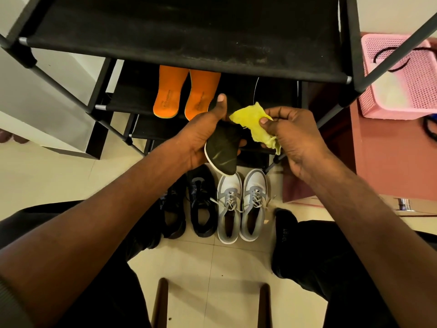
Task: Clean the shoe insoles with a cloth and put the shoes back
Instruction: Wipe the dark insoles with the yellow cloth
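A dark insole [221, 151] with a pale rim is gripped by the left hand [203, 136], thumb laid along its upper face and fingers curled beneath. Its long axis runs from about 12 o'clock down to 6 o'clock, the rounded end pointing at 6, above the shoes. A crumpled yellow cloth [256, 124] is pinched between thumb and curled fingers of the right hand [293, 138], touching the insole's far end at its 2 o'clock side. Two orange insoles [185, 93] are laid on a shelf of the black shoe rack [189, 36], at 11 o'clock from the held insole. On the floor, black shoes [189, 204] and grey-white shoes [241, 204] are set side by side, toes toward 12. Open tile is seen at 6 o'clock of them.
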A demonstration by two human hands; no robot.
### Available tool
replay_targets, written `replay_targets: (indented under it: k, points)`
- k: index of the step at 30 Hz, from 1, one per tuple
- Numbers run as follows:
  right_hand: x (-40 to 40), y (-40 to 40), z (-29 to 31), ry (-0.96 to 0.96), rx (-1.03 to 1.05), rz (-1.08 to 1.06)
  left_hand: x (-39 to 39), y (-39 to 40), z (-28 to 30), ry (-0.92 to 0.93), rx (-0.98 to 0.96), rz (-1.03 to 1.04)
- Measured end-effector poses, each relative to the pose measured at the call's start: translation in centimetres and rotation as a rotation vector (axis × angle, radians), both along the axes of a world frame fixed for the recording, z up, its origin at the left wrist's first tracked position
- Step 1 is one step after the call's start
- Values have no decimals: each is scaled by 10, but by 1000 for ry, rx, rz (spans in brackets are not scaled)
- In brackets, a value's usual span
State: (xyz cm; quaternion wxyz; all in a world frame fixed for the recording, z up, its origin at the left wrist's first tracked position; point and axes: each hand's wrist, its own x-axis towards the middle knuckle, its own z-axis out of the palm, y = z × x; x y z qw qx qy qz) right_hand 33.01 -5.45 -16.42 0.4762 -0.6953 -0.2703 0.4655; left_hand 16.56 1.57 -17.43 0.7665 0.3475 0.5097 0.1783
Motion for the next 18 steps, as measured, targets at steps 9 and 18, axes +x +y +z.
replay_targets:
  k: [9,18]
  points:
    - [-1,0,-2,166,52,-51,6,-10,-2,-56,72,-116]
    - [3,1,2,184,125,-132,7,-14,0,-73,18,-197]
